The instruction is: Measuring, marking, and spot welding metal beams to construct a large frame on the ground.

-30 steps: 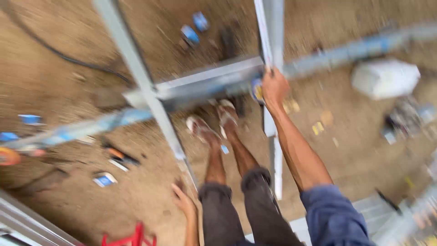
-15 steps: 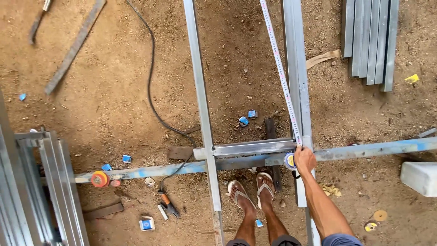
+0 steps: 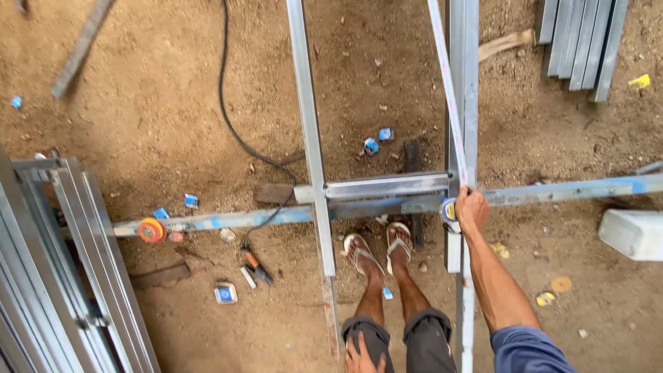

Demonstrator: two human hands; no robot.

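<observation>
Closer in now than half a second ago, the right hand [image 3: 472,209] unchanged on the frame, view steadier. Fingers curled around a tape case [image 3: 449,211], pinning it where the right rail [image 3: 463,138] crosses the blue bar [image 3: 566,190]. Tape [image 3: 445,83] already drawn out, running up and away from the fingertips along that rail, far end out of view (so hooked or not, cannot tell). Measuring seemingly underway, pulling done, reading or marking judged still left; no marker visible near the fingers. Left hand [image 3: 364,354] resting flat on the knee, fingers loosely spread, holding nothing. Short crosspiece [image 3: 387,185] just left of the gripping fingers, left rail [image 3: 311,138] beyond it.
</observation>
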